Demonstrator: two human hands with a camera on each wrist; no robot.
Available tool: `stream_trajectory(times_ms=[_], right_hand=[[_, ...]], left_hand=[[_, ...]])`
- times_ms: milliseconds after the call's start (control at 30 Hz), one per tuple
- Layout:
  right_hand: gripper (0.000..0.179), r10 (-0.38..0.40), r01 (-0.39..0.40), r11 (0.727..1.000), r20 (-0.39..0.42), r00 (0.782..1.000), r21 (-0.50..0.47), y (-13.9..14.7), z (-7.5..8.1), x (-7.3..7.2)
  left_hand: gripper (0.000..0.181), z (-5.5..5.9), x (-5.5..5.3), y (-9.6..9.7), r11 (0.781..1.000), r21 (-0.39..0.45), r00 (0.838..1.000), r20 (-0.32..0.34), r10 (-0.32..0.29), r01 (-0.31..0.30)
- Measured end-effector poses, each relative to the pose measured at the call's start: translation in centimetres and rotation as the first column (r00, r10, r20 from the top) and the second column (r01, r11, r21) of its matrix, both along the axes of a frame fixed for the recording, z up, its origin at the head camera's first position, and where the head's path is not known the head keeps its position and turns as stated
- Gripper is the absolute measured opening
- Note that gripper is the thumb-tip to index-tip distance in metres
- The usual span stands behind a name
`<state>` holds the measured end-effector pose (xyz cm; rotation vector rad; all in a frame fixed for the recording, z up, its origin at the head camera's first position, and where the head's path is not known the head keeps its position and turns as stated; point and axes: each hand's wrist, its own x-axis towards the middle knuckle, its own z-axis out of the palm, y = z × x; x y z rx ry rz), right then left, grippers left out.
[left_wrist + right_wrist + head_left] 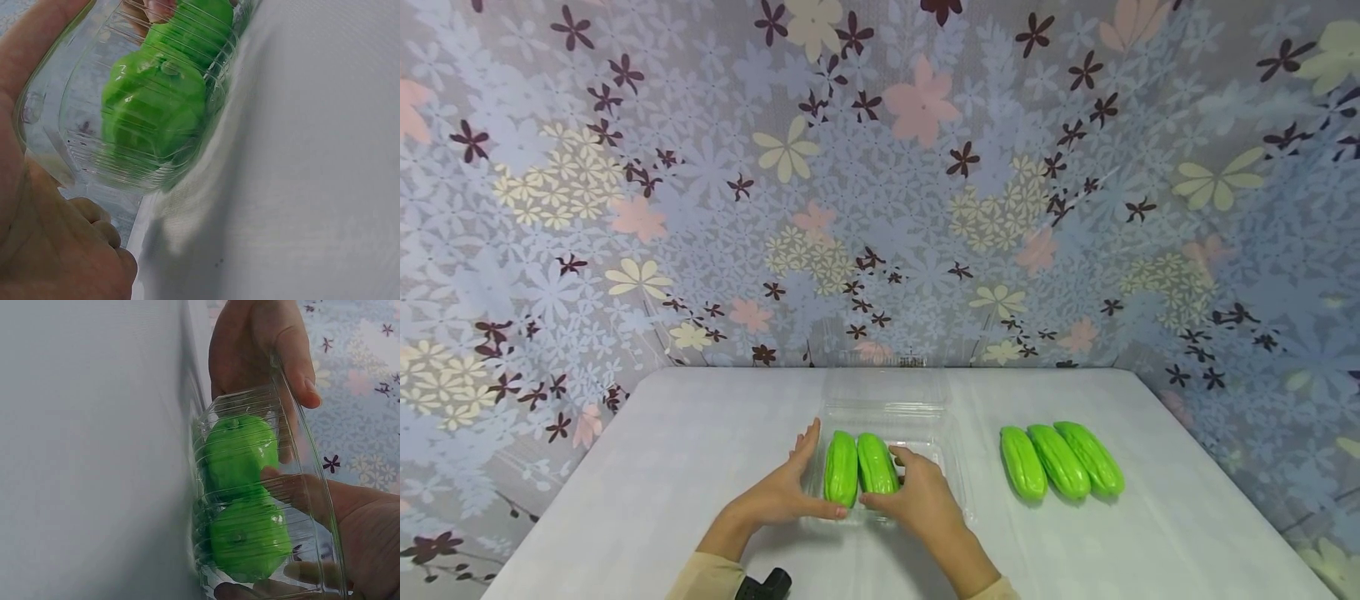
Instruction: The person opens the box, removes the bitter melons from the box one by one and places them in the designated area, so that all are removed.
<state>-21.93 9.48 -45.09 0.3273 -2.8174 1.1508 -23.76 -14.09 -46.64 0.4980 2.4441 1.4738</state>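
Two green, ridged cucumber-like vegetables lie side by side in a clear plastic clamshell container [958, 487]. My left hand [778, 493] holds the container's left side, its thumb over the front rim and its fingers spread along the side. The left vegetable [841, 468] sits close to that thumb. With thumb and fingers, my right hand [925, 493] grips the right vegetable [876, 463] inside the container. Through the ribbed front wall [244, 400] in the right wrist view, both vegetables' ends show. Part of the right hand is behind the plastic there.
Three more green vegetables [1058, 461] lie in a row to the right of the container on the white table [662, 442]. The container's lid [886, 387] stands raised at the back, near the flower-patterned wall covering [917, 217]. A black strap device [763, 583] is on the left wrist.
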Motion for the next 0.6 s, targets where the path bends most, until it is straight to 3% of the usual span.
stream_trajectory(times_ms=[600], right_hand=[[0.076,0.001,-0.001,1.0,-0.031,1.0,-0.009,0.07,-0.26,-0.06]], left_hand=[[0.136,0.42,0.16,0.11,1.0,-0.011,1.0,0.001,0.001,-0.001]])
